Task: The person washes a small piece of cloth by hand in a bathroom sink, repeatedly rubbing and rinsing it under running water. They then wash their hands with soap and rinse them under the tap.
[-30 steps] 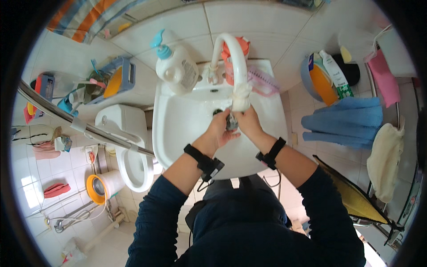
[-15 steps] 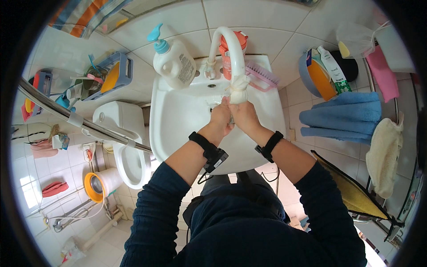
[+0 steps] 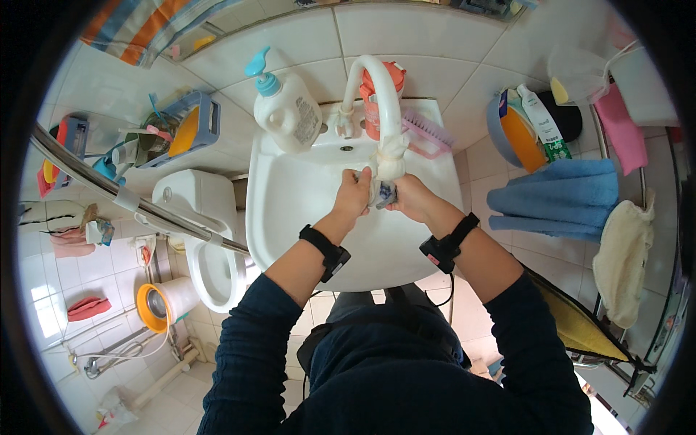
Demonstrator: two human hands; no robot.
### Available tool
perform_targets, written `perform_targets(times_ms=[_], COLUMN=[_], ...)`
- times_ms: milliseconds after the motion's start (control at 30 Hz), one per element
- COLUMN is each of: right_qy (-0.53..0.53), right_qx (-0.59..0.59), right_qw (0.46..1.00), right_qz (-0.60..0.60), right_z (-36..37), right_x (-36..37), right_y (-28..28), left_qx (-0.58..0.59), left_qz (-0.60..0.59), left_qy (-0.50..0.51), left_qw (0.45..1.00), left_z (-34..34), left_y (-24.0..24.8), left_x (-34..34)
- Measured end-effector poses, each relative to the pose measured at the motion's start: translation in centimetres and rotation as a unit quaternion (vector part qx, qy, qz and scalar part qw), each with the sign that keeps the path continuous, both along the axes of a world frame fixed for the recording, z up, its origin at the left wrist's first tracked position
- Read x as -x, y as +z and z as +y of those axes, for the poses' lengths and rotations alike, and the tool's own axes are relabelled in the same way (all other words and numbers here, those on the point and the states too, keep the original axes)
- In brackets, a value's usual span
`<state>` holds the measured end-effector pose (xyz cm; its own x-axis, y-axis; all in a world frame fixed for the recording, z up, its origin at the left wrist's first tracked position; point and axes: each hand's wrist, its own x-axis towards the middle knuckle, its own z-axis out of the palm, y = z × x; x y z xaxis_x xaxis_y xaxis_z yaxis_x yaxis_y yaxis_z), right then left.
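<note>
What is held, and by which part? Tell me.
A cloth, by its two sides: the left in the left hand, the right in the right hand.

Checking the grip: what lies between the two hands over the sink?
In the head view, a crumpled whitish, blue-marked bundle, perhaps cloth, lies between the left hand and right hand, by the faucet's wrapped end.

A small, soft-looking piece of cloth (image 3: 385, 195) is bunched up between the two hands, the left hand (image 3: 351, 197) at its left side and the right hand (image 3: 412, 198) at its right. It is pale grey with darker blue patches, creased and gathered rather than spread flat. It is held above the white sink (image 3: 288, 210), just to the near side of the tap's wrapped mouth (image 3: 392, 157). Fingers hide part of its edges, so its full shape cannot be told.
</note>
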<state>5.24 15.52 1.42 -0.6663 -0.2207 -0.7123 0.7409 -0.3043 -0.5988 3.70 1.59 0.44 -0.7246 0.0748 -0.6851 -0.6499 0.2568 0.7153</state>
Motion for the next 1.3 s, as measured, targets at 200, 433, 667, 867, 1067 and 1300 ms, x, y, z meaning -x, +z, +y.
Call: perform_targets(times_ms=[200, 433, 667, 867, 1067, 1300], right_qy=[0.082, 0.092, 0.128, 0.110, 0.055, -0.010], right_qx=[-0.047, -0.259, -0.295, -0.387, -0.392, -0.312], right_qw=[0.987, 0.903, 0.906, 0.831, 0.852, 0.897], right_qz=[0.131, 0.332, 0.276, 0.384, 0.343, 0.313], right_z=[1.5, 2.4, 3.3, 3.0, 2.2, 1.6], right_x=[-0.8, -1.8, -2.5, -2.8, -2.4, -0.6], right_y=[-0.5, -0.5, 0.4, 1.2, 2.8, 1.8], left_qx=[-0.110, -0.199, -0.215, -0.237, -0.191, -0.181], left_qz=[-0.098, -0.070, -0.040, -0.023, -0.032, 0.037], left_qy=[-0.061, -0.073, -0.006, -0.003, -0.024, -0.104], left_qw=[0.987, 0.975, 0.976, 0.971, 0.981, 0.977], left_z=[-1.2, -1.4, -2.4, -3.4, -3.2, -2.5], left_y=[2.6, 1.9, 2.7, 4.1, 4.3, 6.0], left_x=[0.0, -0.3, 0.0, 0.7, 0.3, 0.2])
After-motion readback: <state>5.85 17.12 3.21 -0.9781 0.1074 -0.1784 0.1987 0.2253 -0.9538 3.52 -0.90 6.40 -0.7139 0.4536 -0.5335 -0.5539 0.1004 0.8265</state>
